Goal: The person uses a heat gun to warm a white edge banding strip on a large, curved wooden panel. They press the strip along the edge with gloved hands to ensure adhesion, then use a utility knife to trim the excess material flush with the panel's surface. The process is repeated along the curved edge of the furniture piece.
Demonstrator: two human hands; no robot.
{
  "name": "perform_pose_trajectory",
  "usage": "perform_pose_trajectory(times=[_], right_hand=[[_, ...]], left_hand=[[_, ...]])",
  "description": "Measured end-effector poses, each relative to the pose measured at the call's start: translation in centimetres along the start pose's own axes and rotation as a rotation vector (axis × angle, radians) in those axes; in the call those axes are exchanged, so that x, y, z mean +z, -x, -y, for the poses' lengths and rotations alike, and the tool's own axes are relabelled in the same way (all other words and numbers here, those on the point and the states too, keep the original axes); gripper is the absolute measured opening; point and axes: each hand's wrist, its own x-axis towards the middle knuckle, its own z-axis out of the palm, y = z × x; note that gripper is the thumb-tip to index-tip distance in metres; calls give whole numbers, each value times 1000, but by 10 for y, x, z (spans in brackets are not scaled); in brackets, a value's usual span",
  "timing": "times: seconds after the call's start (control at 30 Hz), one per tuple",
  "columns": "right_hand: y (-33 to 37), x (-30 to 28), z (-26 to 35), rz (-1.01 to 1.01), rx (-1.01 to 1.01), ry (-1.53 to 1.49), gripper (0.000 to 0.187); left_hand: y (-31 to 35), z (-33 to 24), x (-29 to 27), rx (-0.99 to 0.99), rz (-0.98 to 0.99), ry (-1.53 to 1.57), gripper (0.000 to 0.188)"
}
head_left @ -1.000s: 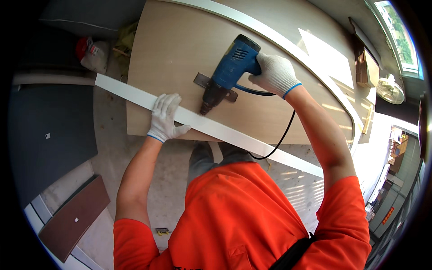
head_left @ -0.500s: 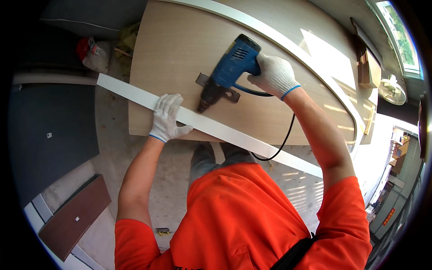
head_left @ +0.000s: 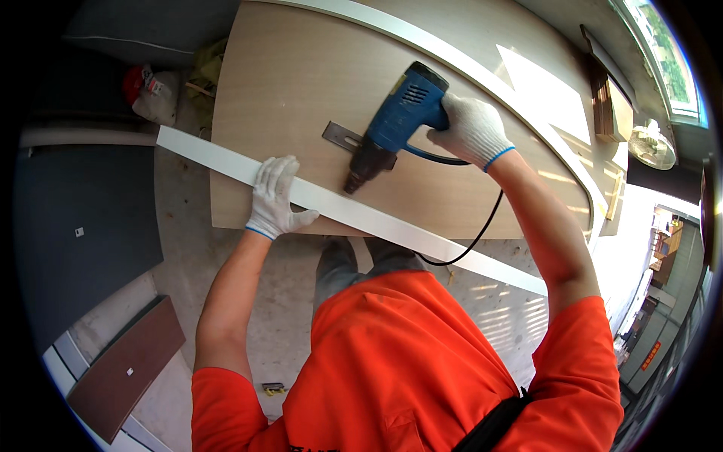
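My right hand (head_left: 473, 134), in a white knit glove, is wrapped round the handle of a blue heat gun (head_left: 404, 111). The gun's dark nozzle points down toward the near edge of the wooden tabletop and stops close to a long white strip (head_left: 369, 217). My gloved left hand (head_left: 276, 199) grips that strip left of the nozzle, fingers over its top and thumb on the near side. The strip runs slantwise along the table's near edge, overhanging at both ends. A flat slotted metal plate (head_left: 340, 135) lies on the tabletop (head_left: 286, 83), partly hidden under the gun.
The gun's black cord (head_left: 488, 226) loops down across the strip. Another long white strip (head_left: 422, 38) curves along the far side. A white fan (head_left: 652, 146) and stacked brown boards (head_left: 611, 109) stand right. Dark panels (head_left: 90, 218) and a brown board (head_left: 128, 365) are left.
The heat gun in my right hand has moved slightly right along the strip, uncovering more of the plate's left end. My left hand keeps its hold on the strip.
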Motion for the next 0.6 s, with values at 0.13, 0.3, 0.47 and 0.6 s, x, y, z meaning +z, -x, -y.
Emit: perform_pose_trajectory(times=[0.13,0.3,0.47,0.6], right_hand=[[-29,7,31,-37,17,-86,37],[-43,8,47,-19,-1,-132,34],[-34,5,33,9,0,-76,34],[-26,5,7,-13,-26,-10,36]], left_hand=[[-5,-3,-2,-1,15,-3,103],[-4,-4,-4,-16,6,-6,104],[-1,-3,-2,-20,13,-8,106],[-2,-3,-2,-12,12,-3,106]])
